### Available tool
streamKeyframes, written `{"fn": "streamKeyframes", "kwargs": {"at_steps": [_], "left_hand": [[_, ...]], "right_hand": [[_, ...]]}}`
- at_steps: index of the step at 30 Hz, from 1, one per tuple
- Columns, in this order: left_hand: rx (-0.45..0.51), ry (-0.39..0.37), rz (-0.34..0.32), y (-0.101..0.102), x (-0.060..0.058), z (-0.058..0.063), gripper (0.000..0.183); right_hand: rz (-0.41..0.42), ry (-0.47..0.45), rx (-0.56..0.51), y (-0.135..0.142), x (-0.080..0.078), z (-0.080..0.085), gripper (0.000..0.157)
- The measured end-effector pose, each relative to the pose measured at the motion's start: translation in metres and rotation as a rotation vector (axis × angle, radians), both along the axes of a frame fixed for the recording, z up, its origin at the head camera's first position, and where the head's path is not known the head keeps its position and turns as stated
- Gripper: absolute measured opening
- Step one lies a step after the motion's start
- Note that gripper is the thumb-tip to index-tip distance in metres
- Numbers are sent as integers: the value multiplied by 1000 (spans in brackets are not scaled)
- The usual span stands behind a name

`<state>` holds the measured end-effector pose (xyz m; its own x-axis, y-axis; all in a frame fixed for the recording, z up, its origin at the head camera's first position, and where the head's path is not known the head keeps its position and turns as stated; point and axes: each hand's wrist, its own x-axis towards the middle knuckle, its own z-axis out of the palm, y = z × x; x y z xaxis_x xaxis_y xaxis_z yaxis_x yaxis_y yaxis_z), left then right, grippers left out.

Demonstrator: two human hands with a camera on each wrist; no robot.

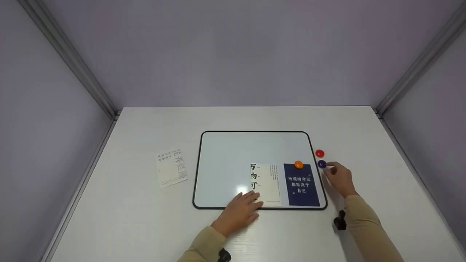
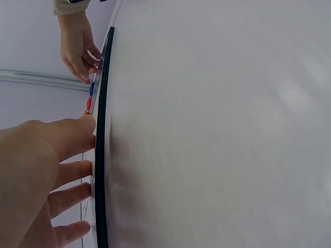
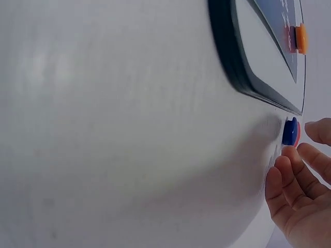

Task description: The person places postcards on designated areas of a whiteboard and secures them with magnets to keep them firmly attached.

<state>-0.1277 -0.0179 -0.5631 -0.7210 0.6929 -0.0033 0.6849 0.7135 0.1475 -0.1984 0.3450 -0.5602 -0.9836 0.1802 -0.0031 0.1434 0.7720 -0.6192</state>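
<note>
at the frame's lower centre, the left hand (image 1: pixel 238 213) spreads its fingers over the lower left corner of the white card (image 1: pixel 269 185), hiding some print. right of centre, the right hand (image 1: pixel 340 178), fingers loosely bent, thumb apart, is just beside the blue magnet (image 1: pixel 322 164) on the bench (image 1: pixel 393 182); contact is unclear. in the right wrist view it mostly hides the red magnet (image 1: pixel 319 153).

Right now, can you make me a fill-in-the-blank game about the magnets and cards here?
1. The magnet on the dark blue card is colored ____.
2. The magnet nearest the right hand is colored ____.
3. In the head view, the loose card lies to the whiteboard's ____.

Missing words: orange; blue; left.
</note>
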Motion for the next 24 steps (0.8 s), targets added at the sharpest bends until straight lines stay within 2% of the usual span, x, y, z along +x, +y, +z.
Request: {"fn": "streamKeyframes", "kwargs": {"at_steps": [4,14,24], "left_hand": [[3,-14,7,0,0,-1,38],[-5,10,1,0,0,0,38],[4,17,6,-1,1,0,38]], "right_hand": [[-11,17,1,1,-3,-3,34],[-50,-14,0,-1,-5,-1,39],[-64,-31,58,-2,-8,-2,46]]}}
